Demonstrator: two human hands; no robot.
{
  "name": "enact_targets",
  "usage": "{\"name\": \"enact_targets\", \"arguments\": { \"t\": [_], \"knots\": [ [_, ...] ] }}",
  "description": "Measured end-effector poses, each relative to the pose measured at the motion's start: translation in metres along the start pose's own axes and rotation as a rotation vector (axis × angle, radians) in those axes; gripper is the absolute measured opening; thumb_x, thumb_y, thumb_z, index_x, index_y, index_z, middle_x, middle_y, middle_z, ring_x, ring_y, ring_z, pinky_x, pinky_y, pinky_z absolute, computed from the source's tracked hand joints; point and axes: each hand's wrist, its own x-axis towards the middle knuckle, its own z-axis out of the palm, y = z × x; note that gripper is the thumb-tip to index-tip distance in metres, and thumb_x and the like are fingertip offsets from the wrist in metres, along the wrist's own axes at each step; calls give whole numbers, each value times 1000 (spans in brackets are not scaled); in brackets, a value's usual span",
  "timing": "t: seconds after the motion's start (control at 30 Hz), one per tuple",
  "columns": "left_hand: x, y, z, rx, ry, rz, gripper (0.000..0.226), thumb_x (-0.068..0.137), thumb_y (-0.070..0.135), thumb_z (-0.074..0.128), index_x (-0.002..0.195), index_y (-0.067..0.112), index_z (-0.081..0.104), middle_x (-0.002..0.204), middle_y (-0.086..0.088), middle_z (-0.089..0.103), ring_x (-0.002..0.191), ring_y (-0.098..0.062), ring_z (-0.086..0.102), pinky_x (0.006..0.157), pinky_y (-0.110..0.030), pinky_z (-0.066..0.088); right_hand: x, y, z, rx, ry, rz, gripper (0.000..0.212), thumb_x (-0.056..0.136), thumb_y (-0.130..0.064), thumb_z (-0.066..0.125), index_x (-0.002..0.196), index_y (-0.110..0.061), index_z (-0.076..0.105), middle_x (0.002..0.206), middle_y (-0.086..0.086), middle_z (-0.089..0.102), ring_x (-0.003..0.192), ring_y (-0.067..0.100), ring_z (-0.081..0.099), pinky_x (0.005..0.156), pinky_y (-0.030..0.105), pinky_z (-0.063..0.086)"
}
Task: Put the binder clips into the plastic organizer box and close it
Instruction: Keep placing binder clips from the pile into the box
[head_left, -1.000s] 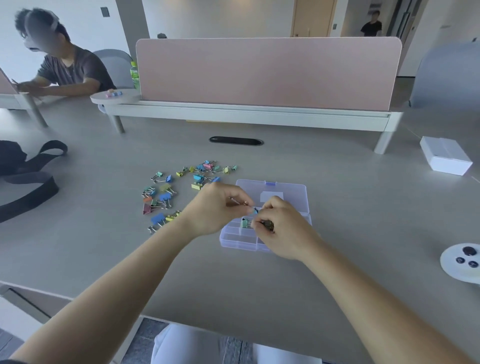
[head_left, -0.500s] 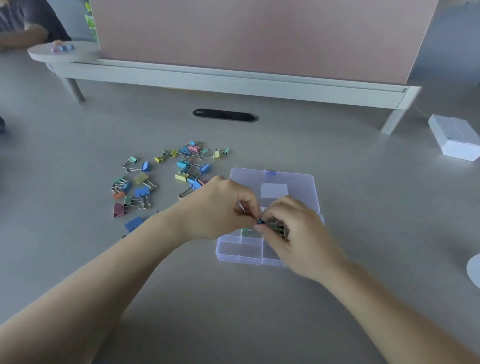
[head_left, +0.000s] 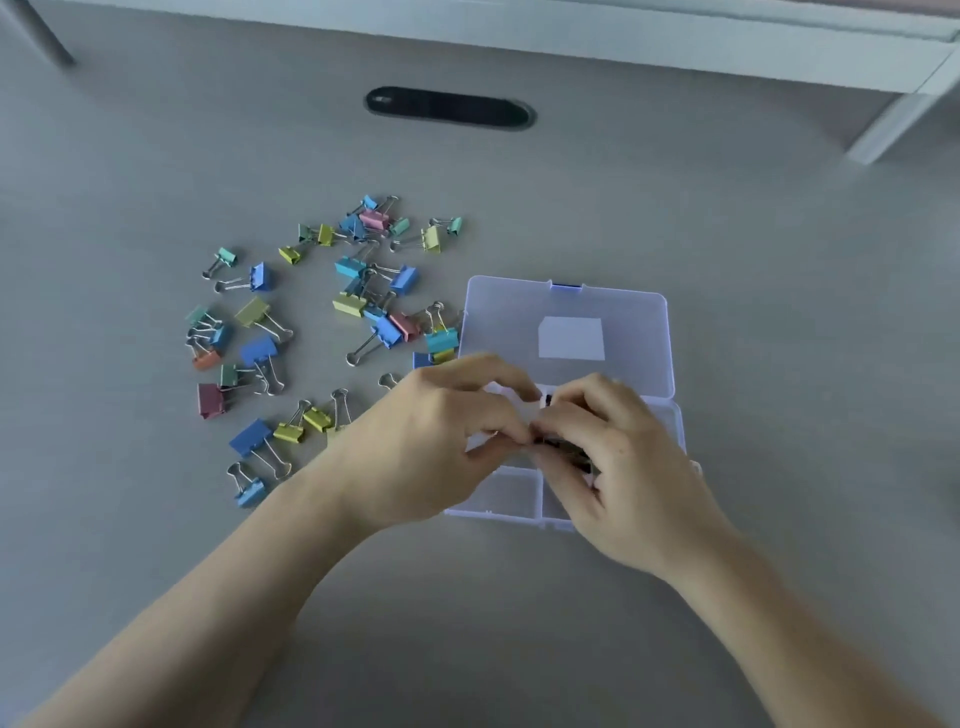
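While my left grip (head_left: 441, 431) and right grip (head_left: 613, 467) pinch a dark binder clip (head_left: 548, 400) over the open organizer box (head_left: 519, 322), loose clips (head_left: 257, 351) crowd the tabletop (head_left: 779, 312) at its 10 o'clock: barely begun, I judge.

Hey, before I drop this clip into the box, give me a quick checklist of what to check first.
1. Lid open, lying flat behind the organizer box: ok.
2. Left hand and right hand above the box: ok.
3. Grip: both hands pinch a small dark clip at their fingertips: ok.
4. Room in the compartment under the hands: cannot tell, the hands hide it.
5. Front-left compartment empty and usable: ok.
6. All clips boxed: not ok, many loose clips lie on the table left of the box.
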Motion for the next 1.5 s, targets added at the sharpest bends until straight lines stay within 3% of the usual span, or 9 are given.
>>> {"name": "enact_targets", "arguments": {
  "t": [0.2, 0.3, 0.47, 0.63, 0.77, 0.87, 1.13, 1.33, 1.5],
  "knots": [
    [-4, 0, 5, 78, 44, -4, 12, 79, 0, 72, 83, 12, 71, 101, 0, 60, 67, -5, 49, 65, -5, 33, 0, 3, 5, -8, 29, -28, 15, 94, -27, 53, 98, -23, 67, 94, -8, 52, 85, 18, 50, 69, 27, 45],
    [-10, 0, 12, 55, 104, 13, 11, 78, -1, 72, 82, 8, 71, 89, -1, 63, 72, -7, 58, 69, -14, 46, -2, 3, 6, -20, 32, -58, 20, 95, -28, 46, 101, -24, 65, 95, -9, 51, 88, 17, 49, 70, 31, 47],
    [-14, 4, 17, 139, 169, 59, 2, 76, 12, 72, 75, 12, 73, 73, 4, 70, 66, -5, 61, 64, -11, 44, -6, 7, 5, -30, 21, -78, 8, 92, -21, 55, 94, -22, 62, 90, -8, 50, 88, 13, 46, 73, 28, 42],
    [-16, 7, 18, 148, 213, 44, 6, 72, 10, 81, 71, 10, 75, 66, 3, 71, 58, 22, 48, 60, 3, 31, -2, 5, 3, -11, 43, -49, 4, 90, -21, 59, 88, -21, 62, 83, -11, 47, 79, 8, 44, 63, 20, 32],
    [-13, 7, 23, 196, 242, -7, 8, 71, 15, 83, 73, 14, 75, 69, 5, 73, 64, -2, 66, 64, -7, 45, 0, 3, 4, -25, 45, -65, 6, 90, -21, 58, 92, -20, 64, 88, -4, 52, 86, 15, 48, 65, 31, 40],
    [-11, 8, 26, 202, 254, -27, 9, 71, 11, 82, 73, 13, 73, 71, 5, 73, 70, -4, 69, 68, -22, 53, 1, 3, 5, -53, 62, -70, 8, 90, -19, 59, 94, -19, 65, 88, -3, 53, 85, 18, 50, 63, 31, 39],
    [-10, 5, 28, 200, 259, -78, 15, 68, 9, 83, 79, 13, 73, 71, 4, 71, 66, -7, 65, 67, -25, 55, -6, 3, 5, -36, 131, -169, 29, 86, -34, 51, 76, -17, 73, 86, -3, 59, 69, 15, 54, 59, 29, 47],
    [-16, 8, 22, 186, 232, -108, 15, 70, 11, 82, 82, 12, 73, 75, 4, 72, 67, -1, 61, 70, -21, 54, -8, -3, 6, -148, 125, -188, 33, 86, -34, 48, 79, -20, 78, 87, -4, 61, 79, 17, 59, 60, 28, 49],
    [-9, 23, 19, 293, 169, -199, 16, 73, 12, 78, 89, 13, 73, 84, 3, 74, 77, -11, 67, 74, -23, 51, -8, -6, 4, -120, 93, -154, 30, 86, -35, 49, 85, -19, 75, 90, -3, 60, 82, 17, 57, 62, 28, 46]
  ]
}}
